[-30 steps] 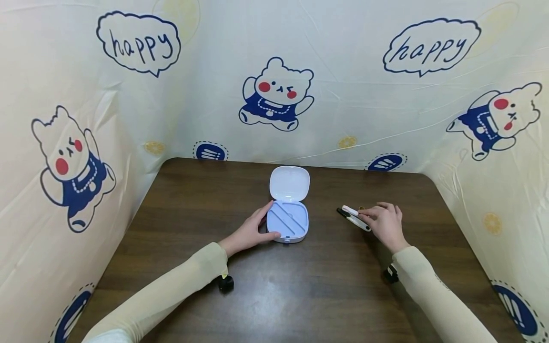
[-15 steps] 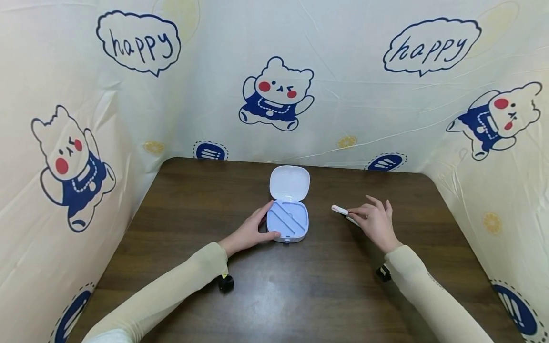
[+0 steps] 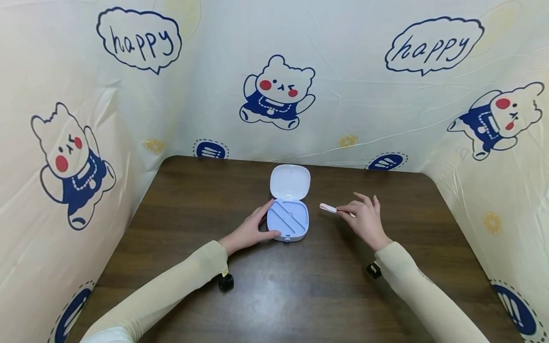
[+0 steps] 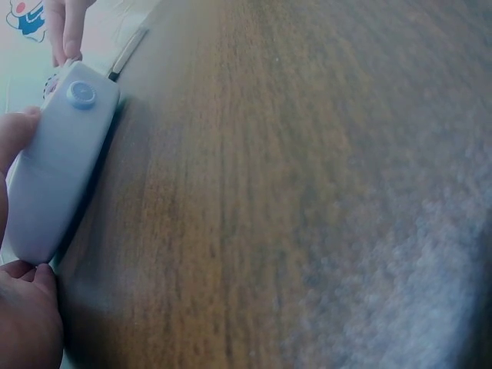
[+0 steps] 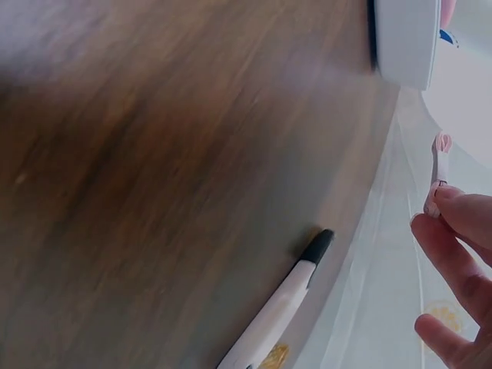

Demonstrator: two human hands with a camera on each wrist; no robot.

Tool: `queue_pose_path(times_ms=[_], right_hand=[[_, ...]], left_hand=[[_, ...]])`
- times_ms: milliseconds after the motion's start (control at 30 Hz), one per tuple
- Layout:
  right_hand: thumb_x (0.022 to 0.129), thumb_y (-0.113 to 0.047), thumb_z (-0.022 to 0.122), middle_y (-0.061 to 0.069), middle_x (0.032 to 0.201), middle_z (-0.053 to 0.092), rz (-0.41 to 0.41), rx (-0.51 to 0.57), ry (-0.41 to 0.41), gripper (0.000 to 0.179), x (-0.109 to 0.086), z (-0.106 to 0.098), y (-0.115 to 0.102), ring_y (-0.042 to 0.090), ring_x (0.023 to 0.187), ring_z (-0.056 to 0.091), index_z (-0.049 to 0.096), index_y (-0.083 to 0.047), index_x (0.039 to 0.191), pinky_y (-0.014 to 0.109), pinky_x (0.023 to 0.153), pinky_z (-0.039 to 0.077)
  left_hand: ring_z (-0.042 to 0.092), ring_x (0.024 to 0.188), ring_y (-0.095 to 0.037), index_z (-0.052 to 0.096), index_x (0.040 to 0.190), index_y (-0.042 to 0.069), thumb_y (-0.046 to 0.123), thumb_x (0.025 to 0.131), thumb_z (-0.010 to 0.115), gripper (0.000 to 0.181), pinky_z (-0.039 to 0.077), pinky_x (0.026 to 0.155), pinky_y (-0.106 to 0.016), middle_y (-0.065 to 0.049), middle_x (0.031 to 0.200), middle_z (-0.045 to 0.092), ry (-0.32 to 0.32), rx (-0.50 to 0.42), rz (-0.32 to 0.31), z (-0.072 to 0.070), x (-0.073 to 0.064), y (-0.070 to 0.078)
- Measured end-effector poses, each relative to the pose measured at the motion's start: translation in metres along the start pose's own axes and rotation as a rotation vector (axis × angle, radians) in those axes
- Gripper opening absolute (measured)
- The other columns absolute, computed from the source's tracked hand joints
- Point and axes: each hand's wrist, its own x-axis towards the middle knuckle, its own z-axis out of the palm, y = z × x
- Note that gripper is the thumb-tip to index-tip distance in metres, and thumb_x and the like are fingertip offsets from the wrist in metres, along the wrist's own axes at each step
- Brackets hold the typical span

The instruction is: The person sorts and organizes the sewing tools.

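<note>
A light blue square case [image 3: 288, 219] with diagonal dividers inside stands on the table, its white lid [image 3: 289, 182] raised at the back. My left hand [image 3: 249, 232] grips the case's left side, thumb at the front corner, fingers farther back. To the right, my right hand [image 3: 364, 221] pinches a small folded strip [image 5: 440, 160], white and pink with a looped end, between thumb and index finger. It is held up above the table, its tip pointing at the case. Below lies a white pen [image 5: 275, 307] with a black end, mostly hidden by the hand in the head view.
A small gold-coloured thing [image 5: 275, 357] lies beside the pen. The brown wooden table [image 3: 274, 286] is bordered by a printed white curtain [image 3: 343, 57] at the back and both sides. A small black camera [image 3: 226, 282] hangs under the left wrist.
My right hand has lifted the folded strip off the table from beside the pen and carried it left, nearer the case. The left hand has kept its grip on the case.
</note>
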Motion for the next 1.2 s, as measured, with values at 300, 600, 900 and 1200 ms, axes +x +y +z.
queue_pose_path(times_ms=[300, 600, 900, 1200], right_hand=[[0.089, -0.015, 0.084, 0.008, 0.094, 0.078, -0.041, -0.009, 0.013, 0.013, 0.007, 0.008, -0.012, 0.042, 0.137, 0.048, 0.085, -0.012, 0.101, 0.078, 0.116, 0.009], [0.089, -0.017, 0.084, 0.006, 0.094, 0.078, -0.055, 0.001, 0.016, 0.012, 0.012, 0.014, -0.024, 0.04, 0.137, 0.049, 0.086, -0.013, 0.1, 0.077, 0.117, 0.009], [0.089, -0.018, 0.084, 0.006, 0.095, 0.078, -0.044, 0.003, -0.021, 0.013, 0.019, 0.023, -0.035, 0.04, 0.138, 0.048, 0.086, -0.015, 0.102, 0.076, 0.118, 0.009], [0.089, -0.018, 0.084, 0.004, 0.096, 0.079, -0.048, 0.032, -0.024, 0.013, 0.025, 0.035, -0.043, 0.038, 0.138, 0.048, 0.086, -0.016, 0.102, 0.074, 0.119, 0.009]], left_hand=[[0.023, 0.157, -0.031, 0.015, 0.169, 0.017, 0.042, 0.092, 0.08, 0.103, 0.025, 0.125, -0.053, -0.013, 0.171, 0.023, 0.004, 0.01, 0.01, 0.0, 0.0, 0.001], [0.022, 0.157, -0.031, 0.015, 0.169, 0.016, 0.04, 0.093, 0.08, 0.103, 0.024, 0.125, -0.053, -0.014, 0.171, 0.022, 0.007, 0.012, 0.01, 0.0, 0.0, 0.001], [0.022, 0.157, -0.032, 0.015, 0.169, 0.018, 0.042, 0.092, 0.08, 0.103, 0.024, 0.125, -0.054, -0.014, 0.171, 0.022, 0.007, 0.001, -0.005, 0.002, -0.002, 0.002], [0.022, 0.157, -0.032, 0.015, 0.169, 0.018, 0.041, 0.092, 0.08, 0.103, 0.024, 0.125, -0.054, -0.014, 0.171, 0.021, 0.007, 0.004, 0.001, 0.001, 0.0, 0.002]])
